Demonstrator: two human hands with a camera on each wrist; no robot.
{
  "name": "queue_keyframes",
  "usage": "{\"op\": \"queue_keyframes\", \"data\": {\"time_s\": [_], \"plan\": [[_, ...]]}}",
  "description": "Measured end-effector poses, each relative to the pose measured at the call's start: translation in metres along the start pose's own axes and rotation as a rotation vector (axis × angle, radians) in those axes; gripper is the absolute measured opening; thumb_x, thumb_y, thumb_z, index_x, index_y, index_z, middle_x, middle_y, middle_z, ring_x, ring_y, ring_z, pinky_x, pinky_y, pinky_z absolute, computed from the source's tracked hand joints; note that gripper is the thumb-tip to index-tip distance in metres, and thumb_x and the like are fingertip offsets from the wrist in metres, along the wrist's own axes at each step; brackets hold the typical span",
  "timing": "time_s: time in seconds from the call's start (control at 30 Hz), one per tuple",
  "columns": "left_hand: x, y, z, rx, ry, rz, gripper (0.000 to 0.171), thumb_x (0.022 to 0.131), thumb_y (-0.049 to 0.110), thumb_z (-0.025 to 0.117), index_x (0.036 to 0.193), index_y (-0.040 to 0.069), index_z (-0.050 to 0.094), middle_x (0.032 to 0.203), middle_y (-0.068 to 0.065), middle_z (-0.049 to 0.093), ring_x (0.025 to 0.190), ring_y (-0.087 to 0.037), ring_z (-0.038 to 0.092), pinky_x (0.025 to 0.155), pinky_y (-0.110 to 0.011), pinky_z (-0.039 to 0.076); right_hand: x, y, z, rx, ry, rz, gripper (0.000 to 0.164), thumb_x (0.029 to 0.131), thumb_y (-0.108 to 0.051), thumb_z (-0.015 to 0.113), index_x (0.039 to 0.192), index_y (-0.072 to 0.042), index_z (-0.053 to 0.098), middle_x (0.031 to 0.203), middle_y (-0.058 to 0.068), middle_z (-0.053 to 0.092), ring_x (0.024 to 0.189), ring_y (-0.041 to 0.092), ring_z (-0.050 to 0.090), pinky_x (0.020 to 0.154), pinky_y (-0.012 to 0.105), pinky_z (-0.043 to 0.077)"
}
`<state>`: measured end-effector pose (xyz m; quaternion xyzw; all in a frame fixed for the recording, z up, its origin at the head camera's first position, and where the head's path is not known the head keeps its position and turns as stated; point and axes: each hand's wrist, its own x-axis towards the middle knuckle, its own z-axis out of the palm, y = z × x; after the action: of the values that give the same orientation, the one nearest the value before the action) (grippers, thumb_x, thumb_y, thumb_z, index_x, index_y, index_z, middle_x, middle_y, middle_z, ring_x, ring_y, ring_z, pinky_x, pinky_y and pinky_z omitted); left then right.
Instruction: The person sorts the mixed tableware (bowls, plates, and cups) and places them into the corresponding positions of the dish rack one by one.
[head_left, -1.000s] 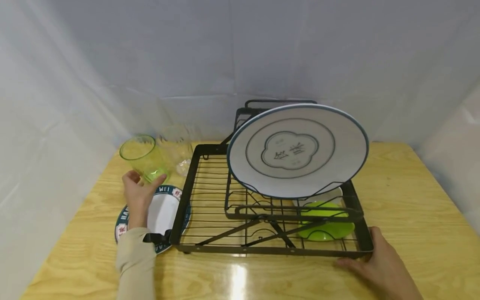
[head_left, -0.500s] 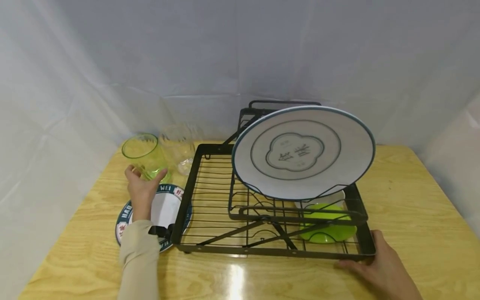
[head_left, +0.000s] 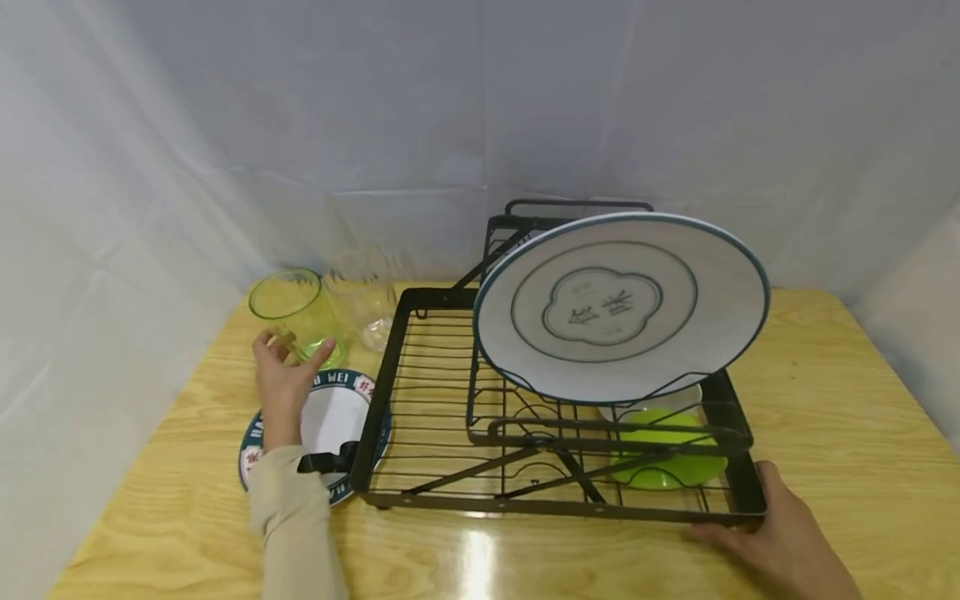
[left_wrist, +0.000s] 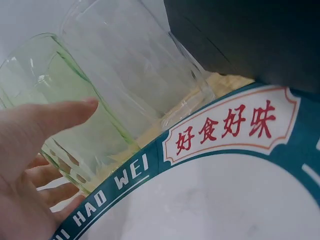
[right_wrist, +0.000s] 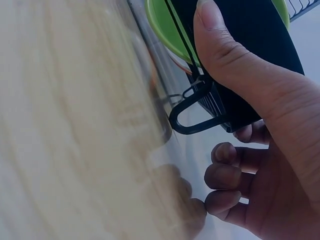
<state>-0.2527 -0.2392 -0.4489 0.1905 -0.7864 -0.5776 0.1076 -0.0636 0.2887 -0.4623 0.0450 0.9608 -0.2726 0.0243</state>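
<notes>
Standing on the table just left of the black metal two-tier dish rack [head_left: 555,505] is the green-tinted transparent glass [head_left: 307,321], within your left hand [head_left: 283,387]. Pale wood-grain table [head_left: 187,500] spreads around the rack, and creased white cloth [head_left: 420,108] hangs behind it. Between the rack and the green-tinted glass stands a colourless transparent glass [head_left: 363,300]. A round white plate with a teal lettered rim [head_left: 330,421] lies against the rack's left side, beneath your left wrist. On the rack's upper tier leans a large white plate with a blue edge [head_left: 603,307]; low on its right sit a lime-green bowl [head_left: 660,481] and a pale bowl [head_left: 690,400]. Your left thumb and fingers curve round the green-tinted glass's lower part; how firmly, you cannot tell. Your right hand [head_left: 787,525] grips the rack's near right corner.
</notes>
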Motion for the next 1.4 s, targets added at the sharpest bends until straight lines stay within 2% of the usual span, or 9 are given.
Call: {"op": "queue_keyframes", "data": {"time_s": [0.17, 0.3, 0.4, 0.5, 0.67, 0.87, 1.1, 1.27, 1.4], "plan": [[-0.003, -0.005, 0.001, -0.036, 0.075, 0.001, 0.087, 0.079, 0.036, 0.080, 0.146, 0.013, 0.030, 0.150, -0.012, 0.034, 0.137, -0.030, 0.034, 0.110, -0.043, 0.034, -0.001, 0.001, -0.001, -0.005, -0.012, -0.007, 0.102, 0.066, -0.050, 0.085, 0.129, 0.011, 0.032, 0.116, 0.033, 0.053, 0.106, 0.054, 0.053, 0.083, 0.064, 0.045], [-0.008, -0.006, 0.000, -0.056, 0.124, 0.020, 0.070, 0.075, 0.033, 0.083, 0.129, 0.010, 0.044, 0.139, -0.010, 0.044, 0.137, -0.028, 0.036, 0.109, -0.041, 0.035, -0.002, 0.001, -0.002, -0.028, -0.020, -0.010, 0.104, 0.064, -0.051, 0.086, 0.129, 0.012, 0.033, 0.118, 0.035, 0.052, 0.107, 0.056, 0.051, 0.084, 0.065, 0.044], [-0.012, -0.005, -0.002, -0.082, 0.154, 0.074, 0.060, 0.074, 0.028, 0.085, 0.116, 0.009, 0.047, 0.126, -0.006, 0.047, 0.136, -0.026, 0.038, 0.108, -0.037, 0.037, -0.002, 0.001, -0.002, -0.038, -0.016, -0.019, 0.105, 0.062, -0.053, 0.085, 0.128, 0.011, 0.036, 0.118, 0.033, 0.053, 0.107, 0.055, 0.051, 0.083, 0.064, 0.044], [-0.016, -0.004, -0.005, -0.109, 0.176, 0.112, 0.053, 0.074, 0.024, 0.086, 0.108, 0.012, 0.047, 0.120, -0.002, 0.047, 0.135, -0.025, 0.039, 0.108, -0.034, 0.037, -0.003, 0.002, -0.002, -0.040, -0.023, -0.021, 0.103, 0.063, -0.054, 0.084, 0.128, 0.010, 0.037, 0.117, 0.032, 0.054, 0.107, 0.055, 0.052, 0.083, 0.064, 0.045], [-0.022, -0.003, -0.012, -0.162, 0.228, 0.123, 0.053, 0.072, 0.022, 0.087, 0.112, 0.017, 0.052, 0.114, 0.003, 0.050, 0.127, -0.021, 0.046, 0.106, -0.035, 0.039, -0.003, 0.003, 0.000, -0.028, -0.037, -0.028, 0.098, 0.065, -0.050, 0.085, 0.127, 0.010, 0.038, 0.115, 0.028, 0.056, 0.106, 0.053, 0.054, 0.082, 0.063, 0.046], [-0.016, 0.001, -0.019, -0.193, 0.290, 0.163, 0.061, 0.070, 0.022, 0.088, 0.122, 0.018, 0.056, 0.107, 0.007, 0.053, 0.113, -0.015, 0.050, 0.100, -0.031, 0.043, -0.002, 0.000, 0.003, -0.010, 0.000, -0.053, 0.102, 0.064, -0.052, 0.084, 0.131, 0.009, 0.039, 0.120, 0.032, 0.055, 0.108, 0.055, 0.052, 0.083, 0.064, 0.045], [-0.019, 0.006, -0.024, -0.217, 0.315, 0.145, 0.064, 0.066, 0.018, 0.090, 0.121, 0.020, 0.058, 0.106, 0.008, 0.053, 0.107, -0.012, 0.048, 0.098, -0.030, 0.043, -0.001, 0.000, 0.004, 0.003, 0.011, -0.060, 0.100, 0.066, -0.054, 0.083, 0.131, 0.008, 0.039, 0.119, 0.032, 0.055, 0.108, 0.054, 0.053, 0.084, 0.064, 0.045], [-0.027, 0.011, -0.025, -0.242, 0.336, 0.208, 0.062, 0.066, 0.013, 0.090, 0.120, 0.018, 0.060, 0.106, 0.006, 0.055, 0.101, -0.011, 0.048, 0.090, -0.027, 0.044, -0.001, 0.002, 0.003, -0.008, 0.010, -0.056, 0.096, 0.067, -0.051, 0.083, 0.128, 0.009, 0.040, 0.117, 0.034, 0.055, 0.107, 0.055, 0.053, 0.083, 0.065, 0.045], [-0.035, 0.015, -0.023, -0.259, 0.315, 0.278, 0.059, 0.066, 0.011, 0.090, 0.118, 0.017, 0.062, 0.105, 0.003, 0.056, 0.098, -0.012, 0.049, 0.086, -0.025, 0.044, -0.001, 0.003, 0.002, -0.010, 0.007, -0.044, 0.095, 0.067, -0.052, 0.083, 0.127, 0.009, 0.041, 0.117, 0.033, 0.056, 0.107, 0.055, 0.053, 0.083, 0.064, 0.045]]}}
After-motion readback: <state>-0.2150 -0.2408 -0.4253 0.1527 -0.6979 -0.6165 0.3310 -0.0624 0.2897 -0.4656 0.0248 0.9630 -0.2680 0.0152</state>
